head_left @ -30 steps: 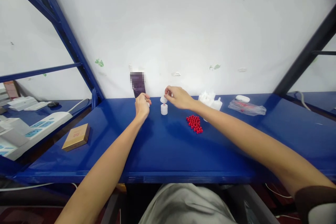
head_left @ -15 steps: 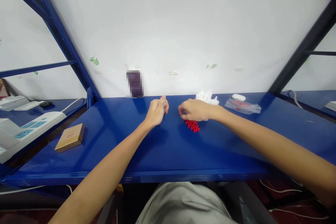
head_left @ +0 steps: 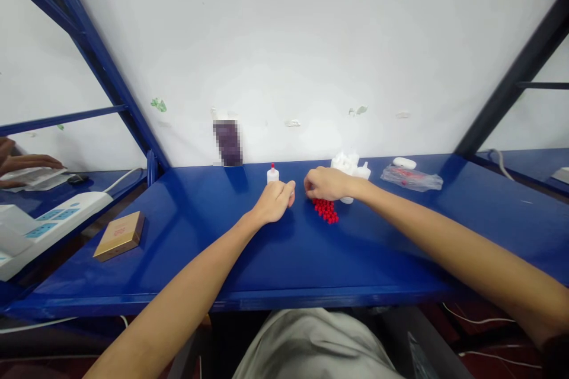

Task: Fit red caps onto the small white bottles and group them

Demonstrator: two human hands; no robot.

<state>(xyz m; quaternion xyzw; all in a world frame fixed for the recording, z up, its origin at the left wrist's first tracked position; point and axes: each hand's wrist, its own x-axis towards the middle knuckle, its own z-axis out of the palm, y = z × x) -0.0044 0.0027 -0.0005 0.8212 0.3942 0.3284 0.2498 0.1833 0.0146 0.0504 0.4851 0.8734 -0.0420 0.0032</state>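
Note:
A small white bottle with a red cap stands upright on the blue table, just behind my left hand. The fingers of that hand are curled closed; a pale spot shows at them, but what they hold is hidden. My right hand is bent down with its fingers together at the back edge of a pile of small red caps. Whatever its fingertips grip is out of sight. Beyond its wrist is a cluster of white bottles, partly covered by the hand and forearm.
On the right, a clear plastic bag with red bits lies before a white oval object. A gold box sits at the left, near a white power strip. A phone-like dark rectangle leans on the wall. Another person's hand is far left.
My left hand has moved right and towards me, and the red-capped bottle now shows standing behind it. My right hand has shifted slightly over the caps. Another person's hands have appeared at far left.

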